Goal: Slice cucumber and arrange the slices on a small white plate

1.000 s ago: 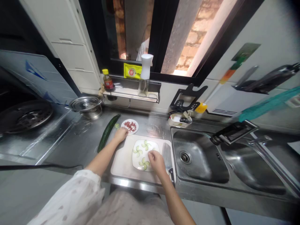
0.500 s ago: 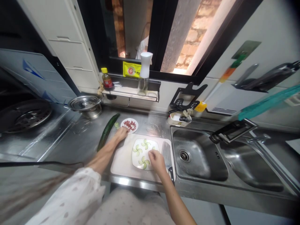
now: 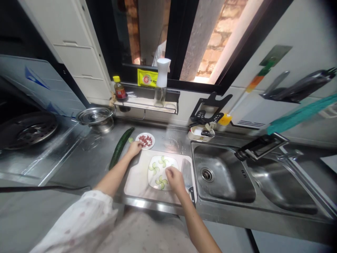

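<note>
My left hand (image 3: 134, 148) is at the left rim of a small round plate (image 3: 152, 147) of chopped red bits (image 3: 147, 140). Its fingers are pinched together by the bits; whatever is between them is too small to make out. Over the right side of a white square plate (image 3: 158, 163) hangs my right hand (image 3: 175, 180), its fingers curled closed and their contents hidden. Green-edged cucumber slices (image 3: 161, 182) lie on this plate in pinwheel shapes. Beneath it is a white cutting board (image 3: 137, 184). A knife (image 3: 187, 171) rests on the board, right of my right hand.
A whole cucumber (image 3: 121, 147) lies left of my left hand, with a small green piece (image 3: 130, 140) beside it. The double sink (image 3: 223, 172) borders the board on the right. A lidded steel pot (image 3: 96, 117) stands back left, below a wall shelf (image 3: 147, 105) with bottles.
My left hand has shifted slightly left and back, its fingertips still at the small plate. My right hand stays almost in place over the square plate.
</note>
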The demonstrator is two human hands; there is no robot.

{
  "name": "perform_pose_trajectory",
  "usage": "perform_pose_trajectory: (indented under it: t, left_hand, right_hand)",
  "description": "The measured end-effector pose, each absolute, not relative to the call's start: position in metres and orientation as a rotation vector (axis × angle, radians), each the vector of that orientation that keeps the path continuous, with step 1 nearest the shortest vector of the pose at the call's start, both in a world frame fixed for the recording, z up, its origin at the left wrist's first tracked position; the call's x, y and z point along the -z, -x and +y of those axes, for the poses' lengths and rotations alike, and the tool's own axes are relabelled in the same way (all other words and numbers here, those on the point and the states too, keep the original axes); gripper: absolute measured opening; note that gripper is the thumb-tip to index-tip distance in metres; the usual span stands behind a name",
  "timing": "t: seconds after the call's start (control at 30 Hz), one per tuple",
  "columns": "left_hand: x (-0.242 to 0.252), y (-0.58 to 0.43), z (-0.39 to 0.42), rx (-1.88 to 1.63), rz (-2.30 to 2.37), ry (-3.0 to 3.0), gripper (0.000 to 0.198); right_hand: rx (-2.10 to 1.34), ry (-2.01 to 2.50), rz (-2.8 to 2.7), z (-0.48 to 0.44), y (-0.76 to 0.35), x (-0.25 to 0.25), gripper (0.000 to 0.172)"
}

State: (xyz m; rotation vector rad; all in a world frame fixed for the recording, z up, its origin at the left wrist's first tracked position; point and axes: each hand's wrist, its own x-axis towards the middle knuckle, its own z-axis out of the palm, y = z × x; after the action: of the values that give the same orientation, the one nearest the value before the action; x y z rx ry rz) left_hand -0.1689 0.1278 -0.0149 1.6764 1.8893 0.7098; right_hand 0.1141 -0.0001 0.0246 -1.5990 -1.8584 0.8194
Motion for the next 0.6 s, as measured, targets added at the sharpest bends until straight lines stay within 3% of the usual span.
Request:
perform_pose_trajectory:
  t: [0.3, 0.6]
  left_hand:
    - [-0.006, 0.146, 0.111, -1.149, 1.568, -1.198, 0.031]
    - [-0.042, 0.115, 0.080, -1.127, 1.254, -1.226, 0.039]
  right_hand:
    - [-0.818, 1.534, -1.825, 0.012, -0.108, -0.034, 0.025]
    - [-0.747, 1.415, -1.856, 0.040, -0.095, -0.073, 0.021]
